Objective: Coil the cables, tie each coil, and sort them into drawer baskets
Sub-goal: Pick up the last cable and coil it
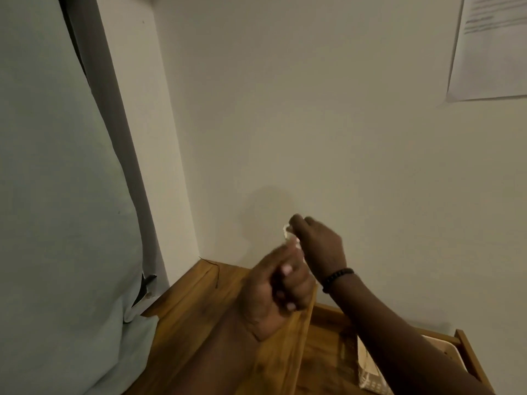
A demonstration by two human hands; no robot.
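Observation:
Both of my hands are raised in front of the cream wall, above a wooden cabinet top [199, 312]. My left hand [278, 292] is a closed fist. My right hand [316, 246], with a dark bead bracelet on its wrist, pinches a small whitish thing [288, 233] that reaches down to the left fist; it is blurred, and it looks like a thin white cable or tie held between both hands. An open wooden drawer [467, 354] shows at the lower right with a pale basket [447, 352] inside, mostly hidden by my right forearm.
A pale green curtain or fabric [57, 195] fills the left side, beside a white wall corner [148, 138]. A printed sheet of paper [490, 47] hangs on the wall at the top right. A patterned box or basket [370, 374] sits in the drawer.

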